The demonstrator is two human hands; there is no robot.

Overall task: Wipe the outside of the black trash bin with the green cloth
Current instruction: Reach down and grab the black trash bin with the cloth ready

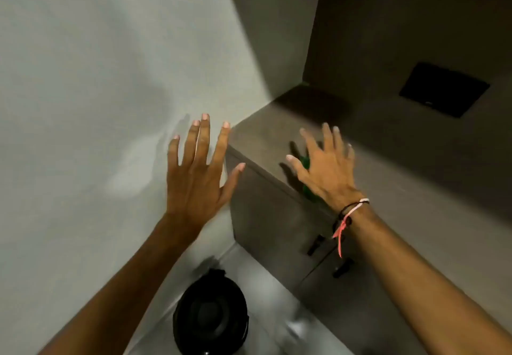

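The black trash bin (210,313) stands on the pale floor at the bottom centre, seen from above, round with a domed lid. The green cloth (307,188) lies on the edge of a grey-brown ledge, mostly hidden behind my right hand. My right hand (324,169) hovers over the cloth with fingers spread, holding nothing that I can see. My left hand (199,171) is raised in front of the white wall, fingers spread and empty, well above the bin.
A white wall (97,91) fills the left. A grey-brown ledge (271,133) with cabinet doors and two dark handles (315,245) sits to the right of the bin. A black square plate (443,90) is set in the back wall.
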